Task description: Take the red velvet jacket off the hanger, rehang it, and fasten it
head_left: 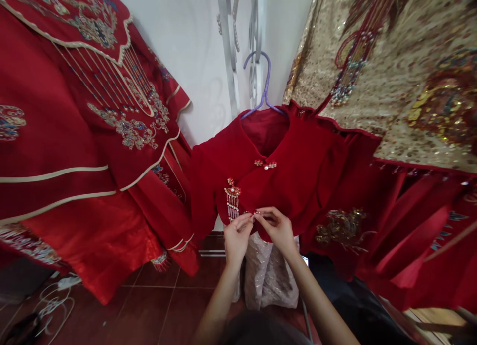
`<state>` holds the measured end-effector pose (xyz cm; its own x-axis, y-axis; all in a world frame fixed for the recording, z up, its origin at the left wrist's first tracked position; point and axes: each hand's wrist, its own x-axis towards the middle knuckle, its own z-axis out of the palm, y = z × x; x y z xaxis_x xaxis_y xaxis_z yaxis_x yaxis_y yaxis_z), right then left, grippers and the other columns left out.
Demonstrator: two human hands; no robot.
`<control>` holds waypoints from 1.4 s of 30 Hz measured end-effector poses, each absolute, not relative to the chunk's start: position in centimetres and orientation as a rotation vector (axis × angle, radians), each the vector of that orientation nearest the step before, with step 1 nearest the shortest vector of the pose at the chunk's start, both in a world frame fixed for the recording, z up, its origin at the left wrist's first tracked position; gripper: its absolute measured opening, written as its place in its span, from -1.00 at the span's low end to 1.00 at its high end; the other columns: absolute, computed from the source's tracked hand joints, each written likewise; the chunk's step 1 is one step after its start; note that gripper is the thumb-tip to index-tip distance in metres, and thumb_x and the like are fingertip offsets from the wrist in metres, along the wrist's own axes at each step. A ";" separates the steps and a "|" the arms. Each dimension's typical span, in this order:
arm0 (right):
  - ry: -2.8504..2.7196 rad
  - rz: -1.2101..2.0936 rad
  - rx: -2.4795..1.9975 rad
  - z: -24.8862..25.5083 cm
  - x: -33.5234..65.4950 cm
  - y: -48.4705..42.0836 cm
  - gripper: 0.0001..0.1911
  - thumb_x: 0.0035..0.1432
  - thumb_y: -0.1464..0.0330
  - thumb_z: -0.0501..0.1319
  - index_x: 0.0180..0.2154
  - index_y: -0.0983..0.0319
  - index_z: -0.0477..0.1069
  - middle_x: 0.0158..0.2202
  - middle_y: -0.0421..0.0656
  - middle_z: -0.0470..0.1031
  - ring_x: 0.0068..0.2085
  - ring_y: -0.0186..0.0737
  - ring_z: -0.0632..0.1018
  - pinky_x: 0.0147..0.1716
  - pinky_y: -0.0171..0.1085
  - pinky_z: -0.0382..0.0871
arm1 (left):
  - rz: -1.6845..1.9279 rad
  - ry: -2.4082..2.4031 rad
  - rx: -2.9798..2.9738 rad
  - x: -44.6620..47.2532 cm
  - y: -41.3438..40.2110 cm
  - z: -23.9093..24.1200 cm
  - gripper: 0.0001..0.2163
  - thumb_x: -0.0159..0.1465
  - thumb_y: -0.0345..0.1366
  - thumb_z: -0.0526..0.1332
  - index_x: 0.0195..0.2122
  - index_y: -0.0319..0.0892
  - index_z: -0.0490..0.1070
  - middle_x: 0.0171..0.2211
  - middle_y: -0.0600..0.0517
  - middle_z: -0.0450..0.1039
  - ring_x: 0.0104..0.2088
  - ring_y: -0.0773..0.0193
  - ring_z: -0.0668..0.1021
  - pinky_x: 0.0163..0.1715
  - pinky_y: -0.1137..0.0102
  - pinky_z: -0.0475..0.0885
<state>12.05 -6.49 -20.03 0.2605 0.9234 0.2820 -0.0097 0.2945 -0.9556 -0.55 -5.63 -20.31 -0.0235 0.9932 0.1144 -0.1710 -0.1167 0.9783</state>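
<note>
A short red jacket (294,151) hangs in front of me on a purple hanger (265,86). Near its neck sits a jewelled clasp (265,164), and a beaded brooch (232,198) with dangling strands is on the chest at left. My left hand (237,235) is closed, thumb and fingertips pinching at a small ornamented fastening on the lower front. My right hand (276,229) pinches at the same spot from the right, fingertips almost touching the left ones. The fastening itself is mostly covered by my fingers.
Red embroidered garments (137,131) with pale trim hang at left. A gold sequined garment (395,86) with a beaded tassel (350,69) hangs at right. Behind the jacket stands a white metal rack (228,46). A sparkly pale fabric (270,275) hangs below. White cables (55,305) lie on the tiled floor.
</note>
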 end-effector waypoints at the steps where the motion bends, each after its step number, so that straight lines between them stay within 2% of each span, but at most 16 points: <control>1: -1.094 0.822 -1.071 -20.0 11.9 -6.5 -0.76 0.05 0.21 0.35 -0.26 0.20 0.51 -0.28 -0.13 0.60 -0.23 -0.22 0.62 -0.21 -0.24 0.56 | 1.377 1.032 1.175 -0.6 -5.5 -20.3 -0.80 0.11 -0.33 0.32 -0.23 -0.26 0.55 -0.25 -0.11 0.63 -0.21 0.18 0.65 -0.05 0.26 0.53; 8: -1.043 0.740 -1.114 -19.9 11.0 -6.1 -0.74 0.07 0.18 0.32 -0.26 0.20 0.50 -0.28 -0.12 0.60 -0.25 -0.21 0.62 -0.26 -0.25 0.56 | 1.367 1.015 1.314 -0.9 -4.4 -19.9 -0.84 0.11 -0.31 0.32 -0.29 -0.25 0.54 -0.30 -0.10 0.63 -0.26 0.18 0.65 -0.14 0.28 0.55; 14: -1.034 0.757 -1.198 -19.9 13.1 -7.2 -0.64 0.13 0.08 0.26 -0.19 0.21 0.52 -0.20 -0.06 0.62 -0.23 -0.13 0.64 -0.18 -0.12 0.56 | 1.490 1.059 1.316 -1.8 -5.8 -20.3 -0.78 0.20 -0.27 0.24 -0.14 -0.21 0.50 -0.17 -0.11 0.60 -0.16 0.20 0.63 -0.03 0.26 0.49; 17: -0.900 0.737 -1.219 -19.8 14.5 -8.6 -0.59 0.14 0.06 0.24 -0.16 0.24 0.50 -0.24 -0.03 0.62 -0.28 -0.13 0.64 -0.20 -0.11 0.56 | 1.624 1.189 1.249 -3.0 -6.4 -20.6 -0.84 0.19 -0.28 0.22 -0.26 -0.22 0.50 -0.26 -0.08 0.59 -0.23 0.20 0.62 -0.11 0.28 0.51; 20: -0.920 0.770 -1.222 -19.9 15.0 -9.7 -0.60 0.15 0.07 0.24 -0.15 0.24 0.49 -0.30 -0.05 0.62 -0.28 -0.13 0.64 -0.19 -0.12 0.54 | 1.610 1.229 1.289 -3.4 -6.5 -20.7 -0.88 0.18 -0.30 0.20 -0.33 -0.22 0.48 -0.32 -0.05 0.57 -0.27 0.22 0.60 -0.17 0.31 0.51; 23: -0.970 0.805 -1.226 -20.2 14.3 -9.8 -0.62 0.17 0.08 0.23 -0.15 0.23 0.49 -0.29 -0.05 0.61 -0.26 -0.12 0.63 -0.21 -0.13 0.54 | 1.483 1.215 1.443 -2.5 -6.5 -20.5 -0.85 0.18 -0.37 0.18 -0.23 -0.20 0.48 -0.25 -0.06 0.56 -0.25 0.24 0.59 -0.14 0.32 0.48; 27: -1.027 0.723 -1.250 -20.4 13.0 -8.7 -0.67 0.17 0.12 0.22 -0.15 0.21 0.50 -0.17 -0.03 0.57 -0.14 -0.10 0.58 -0.17 -0.13 0.53 | 1.445 1.214 1.620 -1.0 -6.8 -20.6 -0.71 0.20 -0.43 0.16 -0.05 -0.14 0.42 -0.08 -0.07 0.50 -0.18 0.25 0.57 -0.08 0.30 0.47; 32: -1.077 0.683 -1.187 -20.4 11.7 -7.3 -0.60 0.09 0.18 0.29 -0.04 0.17 0.44 -0.06 -0.02 0.50 -0.05 -0.12 0.53 -0.18 -0.18 0.54 | 1.444 1.256 1.729 -0.6 -6.9 -20.8 -0.63 0.19 -0.46 0.16 0.02 -0.07 0.41 -0.04 -0.07 0.45 -0.12 0.21 0.55 -0.04 0.26 0.47; 35: -1.081 0.789 -1.100 -20.8 11.1 -7.0 -0.60 0.10 0.20 0.29 -0.02 0.15 0.41 -0.01 -0.05 0.49 0.03 -0.14 0.51 -0.07 -0.15 0.51 | 1.437 1.240 1.717 -0.5 -6.7 -21.1 -0.58 0.18 -0.47 0.18 0.07 -0.05 0.40 0.03 -0.08 0.42 -0.04 0.16 0.53 0.00 0.23 0.46; 38: -0.997 0.839 -1.044 -21.6 10.6 -6.7 -0.66 0.09 0.21 0.29 -0.10 0.17 0.43 -0.11 -0.08 0.55 -0.07 -0.17 0.57 -0.03 -0.12 0.48 | 1.413 1.185 1.695 -0.7 -6.5 -21.4 -0.58 0.20 -0.46 0.16 0.09 -0.06 0.38 0.06 -0.08 0.41 0.00 0.18 0.53 0.00 0.25 0.46; 42: -0.895 0.856 -1.025 -22.3 10.1 -6.5 -0.72 0.04 0.19 0.31 -0.22 0.18 0.44 -0.22 -0.12 0.56 -0.18 -0.20 0.58 -0.10 -0.14 0.51 | 1.397 1.120 1.644 -1.4 -6.0 -21.5 -0.66 0.23 -0.43 0.16 0.03 -0.11 0.42 0.00 -0.08 0.47 -0.07 0.23 0.57 -0.02 0.28 0.48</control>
